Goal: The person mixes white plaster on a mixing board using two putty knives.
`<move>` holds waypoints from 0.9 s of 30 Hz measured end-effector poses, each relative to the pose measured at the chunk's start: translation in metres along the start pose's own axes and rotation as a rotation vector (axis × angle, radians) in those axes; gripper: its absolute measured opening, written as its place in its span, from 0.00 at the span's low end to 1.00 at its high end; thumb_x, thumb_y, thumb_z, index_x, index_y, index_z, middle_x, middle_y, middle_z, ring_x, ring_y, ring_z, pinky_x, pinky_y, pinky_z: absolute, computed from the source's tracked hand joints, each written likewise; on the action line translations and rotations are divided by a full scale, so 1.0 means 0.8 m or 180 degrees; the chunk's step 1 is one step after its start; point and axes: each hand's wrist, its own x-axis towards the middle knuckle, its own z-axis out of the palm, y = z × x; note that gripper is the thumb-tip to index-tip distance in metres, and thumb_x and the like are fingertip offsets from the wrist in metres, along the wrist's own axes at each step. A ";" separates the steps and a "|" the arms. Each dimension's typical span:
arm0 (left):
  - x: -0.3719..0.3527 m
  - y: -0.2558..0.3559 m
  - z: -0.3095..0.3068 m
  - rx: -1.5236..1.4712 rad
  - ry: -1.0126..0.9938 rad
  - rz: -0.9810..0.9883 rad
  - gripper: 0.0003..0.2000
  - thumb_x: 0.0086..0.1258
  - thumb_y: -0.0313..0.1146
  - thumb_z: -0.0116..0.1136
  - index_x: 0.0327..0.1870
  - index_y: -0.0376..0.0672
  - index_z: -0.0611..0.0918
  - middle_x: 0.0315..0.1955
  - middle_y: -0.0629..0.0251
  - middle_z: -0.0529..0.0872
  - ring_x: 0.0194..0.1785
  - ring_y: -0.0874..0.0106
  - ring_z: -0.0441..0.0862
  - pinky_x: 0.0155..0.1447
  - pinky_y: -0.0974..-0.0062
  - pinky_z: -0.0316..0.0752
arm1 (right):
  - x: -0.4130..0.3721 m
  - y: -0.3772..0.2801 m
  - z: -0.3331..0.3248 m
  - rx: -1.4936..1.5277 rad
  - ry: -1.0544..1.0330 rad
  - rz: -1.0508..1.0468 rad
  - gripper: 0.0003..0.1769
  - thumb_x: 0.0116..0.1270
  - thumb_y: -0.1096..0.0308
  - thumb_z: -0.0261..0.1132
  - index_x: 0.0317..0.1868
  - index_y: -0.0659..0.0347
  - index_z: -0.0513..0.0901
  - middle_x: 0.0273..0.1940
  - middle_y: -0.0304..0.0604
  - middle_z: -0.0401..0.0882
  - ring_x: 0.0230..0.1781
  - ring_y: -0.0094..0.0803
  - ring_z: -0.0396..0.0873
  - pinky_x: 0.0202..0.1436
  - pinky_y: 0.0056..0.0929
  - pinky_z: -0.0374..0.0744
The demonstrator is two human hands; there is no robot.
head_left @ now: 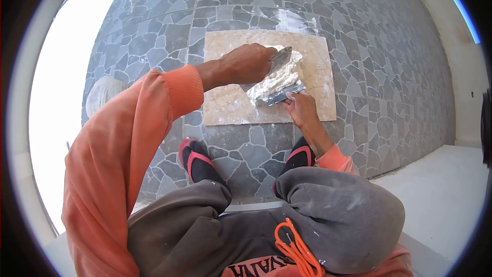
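Note:
A beige board (225, 107) lies on the floor in front of my feet, with a heap of whitish paste (282, 78) on it. My left hand (247, 64) is closed round a trowel (280, 60), its grey metal blade slanting across the upper left side of the paste. At the paste's lower right edge, my right hand (302, 109) pinches a flat dark scraper blade (283, 94) between thumb and fingers. Paste touches both tools. The trowel's handle is hidden in my left hand.
Grey stone-patterned tiles (230, 15) surround the board, with a white smear (297, 22) beyond its far edge. A pale rounded object (104, 95) stands at the left. My feet in pink-strapped sandals (199, 159) are near the board. A wall (469, 72) rises at the right.

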 end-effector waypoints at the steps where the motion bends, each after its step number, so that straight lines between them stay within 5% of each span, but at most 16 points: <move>1: 0.002 0.003 0.002 -0.0017 -0.0032 0.0025 0.12 0.69 0.30 0.52 0.45 0.29 0.80 0.32 0.38 0.85 0.37 0.44 0.83 0.47 0.51 0.76 | 0.001 -0.006 0.006 -0.0059 -0.0011 -0.0007 0.17 0.67 0.84 0.51 0.57 0.76 0.69 0.53 0.55 0.76 0.53 0.50 0.80 0.60 0.57 0.81; 8: 0.013 0.006 0.041 -0.0082 -0.0077 0.0189 0.08 0.68 0.29 0.51 0.37 0.32 0.76 0.31 0.39 0.84 0.37 0.42 0.82 0.45 0.49 0.75 | 0.017 -0.047 0.049 -0.0450 -0.0057 0.0221 0.15 0.68 0.82 0.52 0.54 0.75 0.73 0.50 0.53 0.79 0.46 0.43 0.84 0.52 0.45 0.86; 16: 0.030 -0.026 0.039 0.0255 0.0343 -0.0351 0.09 0.69 0.28 0.52 0.43 0.31 0.77 0.34 0.38 0.84 0.40 0.41 0.82 0.46 0.49 0.76 | 0.011 -0.087 0.071 -0.1105 -0.0178 0.0047 0.19 0.67 0.81 0.53 0.58 0.76 0.72 0.48 0.53 0.81 0.45 0.43 0.85 0.49 0.43 0.87; 27: 0.001 -0.058 0.005 -0.0058 0.0554 -0.0724 0.11 0.71 0.32 0.50 0.42 0.30 0.77 0.32 0.35 0.83 0.38 0.42 0.82 0.45 0.49 0.74 | -0.005 -0.084 -0.162 -0.1599 0.1029 0.0891 0.19 0.65 0.79 0.55 0.58 0.69 0.73 0.47 0.51 0.81 0.44 0.45 0.86 0.47 0.50 0.86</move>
